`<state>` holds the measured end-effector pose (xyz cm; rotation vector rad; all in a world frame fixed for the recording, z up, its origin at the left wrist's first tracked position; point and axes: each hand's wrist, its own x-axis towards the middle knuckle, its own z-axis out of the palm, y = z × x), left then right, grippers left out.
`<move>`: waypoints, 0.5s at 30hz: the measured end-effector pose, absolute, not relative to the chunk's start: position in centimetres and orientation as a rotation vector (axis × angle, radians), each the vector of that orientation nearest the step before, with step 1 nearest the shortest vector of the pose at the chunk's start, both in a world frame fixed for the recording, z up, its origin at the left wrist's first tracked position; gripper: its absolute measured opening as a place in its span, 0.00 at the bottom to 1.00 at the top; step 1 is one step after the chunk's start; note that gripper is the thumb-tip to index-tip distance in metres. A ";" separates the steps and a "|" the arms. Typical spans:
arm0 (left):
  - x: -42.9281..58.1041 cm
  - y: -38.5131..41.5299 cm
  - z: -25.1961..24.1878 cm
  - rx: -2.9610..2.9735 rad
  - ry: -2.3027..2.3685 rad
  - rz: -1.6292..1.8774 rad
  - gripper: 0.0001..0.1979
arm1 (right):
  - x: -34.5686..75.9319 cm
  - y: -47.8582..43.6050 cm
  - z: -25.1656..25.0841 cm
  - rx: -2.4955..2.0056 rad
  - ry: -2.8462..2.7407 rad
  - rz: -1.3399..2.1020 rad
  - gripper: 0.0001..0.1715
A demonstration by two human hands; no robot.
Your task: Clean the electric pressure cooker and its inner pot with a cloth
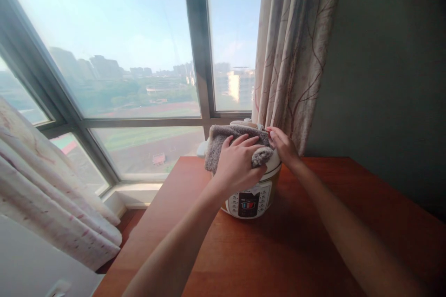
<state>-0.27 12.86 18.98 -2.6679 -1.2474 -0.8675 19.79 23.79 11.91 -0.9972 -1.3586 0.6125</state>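
A white electric pressure cooker (248, 202) with a dark control panel stands upright on the wooden table. Across its lid (245, 124) lies a fuzzy grey-brown cloth (221, 144), partly bunched up. My left hand (240, 162) presses on this cloth from above, fingers bent over it and a rolled fold between thumb and forefinger. At the lid's right side, beside the cloth's edge, my right hand (283, 145) has its fingers pinched together. What those fingertips hold is too small to make out. The cloth and my left hand hide most of the lid.
The reddish-brown table (275, 255) reaches to the window (139, 55) ahead. Patterned curtains hang at the left (45, 204) and behind the cooker to the right (292, 46). A dark wall (383, 79) runs along the right side.
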 end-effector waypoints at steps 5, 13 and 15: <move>4.6 11.1 17.4 -2.628 -1.016 -0.764 0.26 | 21.5 23.6 12.9 -0.877 -1.246 0.782 0.23; 4.9 10.2 14.8 -2.488 -0.851 -0.564 0.36 | 23.3 22.1 13.8 -0.821 -0.977 1.023 0.17; 3.5 10.0 14.3 -2.500 -0.840 -0.561 0.36 | 23.1 21.6 13.6 -0.820 -0.996 0.991 0.17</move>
